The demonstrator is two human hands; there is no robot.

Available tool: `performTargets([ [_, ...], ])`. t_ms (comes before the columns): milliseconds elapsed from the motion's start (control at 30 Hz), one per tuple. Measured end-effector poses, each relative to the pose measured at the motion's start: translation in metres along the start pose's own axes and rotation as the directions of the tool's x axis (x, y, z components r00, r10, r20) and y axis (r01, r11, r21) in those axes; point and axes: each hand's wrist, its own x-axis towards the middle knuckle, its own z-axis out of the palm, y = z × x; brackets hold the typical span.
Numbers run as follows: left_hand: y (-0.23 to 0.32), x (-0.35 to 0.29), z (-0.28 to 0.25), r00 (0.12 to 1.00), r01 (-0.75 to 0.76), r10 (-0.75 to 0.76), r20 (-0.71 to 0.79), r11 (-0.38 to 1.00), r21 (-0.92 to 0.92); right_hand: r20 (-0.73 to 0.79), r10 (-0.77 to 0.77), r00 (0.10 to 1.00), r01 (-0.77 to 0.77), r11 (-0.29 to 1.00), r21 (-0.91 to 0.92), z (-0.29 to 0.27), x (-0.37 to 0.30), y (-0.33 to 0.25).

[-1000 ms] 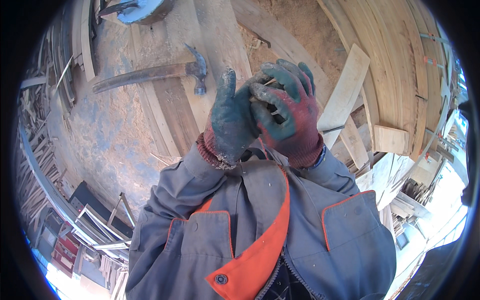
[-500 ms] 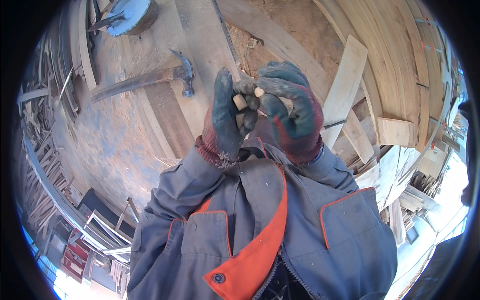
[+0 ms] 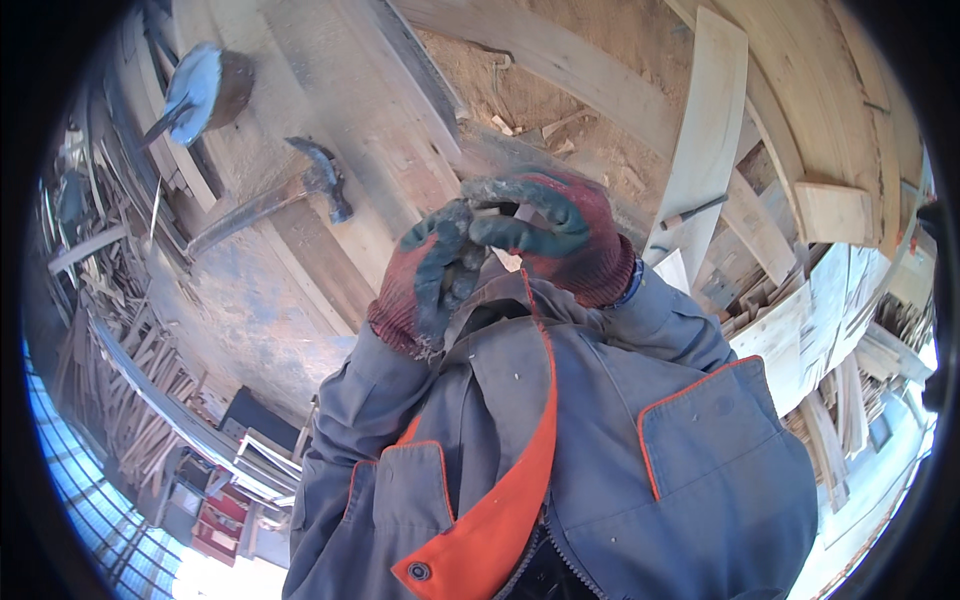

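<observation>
Both my hands wear dark green and red work gloves and meet in front of my chest. My left hand is closed, fingers curled inward; the small wooden blocks seen in it a moment earlier are hidden by the fingers now. My right hand is closed in a pinch, its thumb and fingertips touching the left fingertips. What is between the fingertips is hidden. A claw hammer with a worn wooden handle lies on the boards to the left of my hands, its head toward them.
A round pot with a pale blue top and a dark tool in it stands at the far left. On the right, a thin dark-handled tool lies on a pale plank. Curved boards are stacked beyond. Sticks heap at left.
My hands have come closer together, and the fingers have closed over the small wooden blocks visible before. The view has shifted, so the hammer and pot appear lower and further left.
</observation>
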Motion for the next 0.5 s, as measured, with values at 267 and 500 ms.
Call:
performTargets([
  [267,-0.029,0.019,-0.004,0.968,-0.102,0.160,-0.193,0.955,0.277,-0.038,-0.038,0.999,0.039,0.999,0.028,0.020,-0.022,0.041],
  [500,-0.029,0.026,-0.033,0.776,-0.403,0.536,-0.333,0.827,0.393,-0.165,0.184,0.969,-0.151,0.968,0.198,0.046,-0.002,0.093],
])
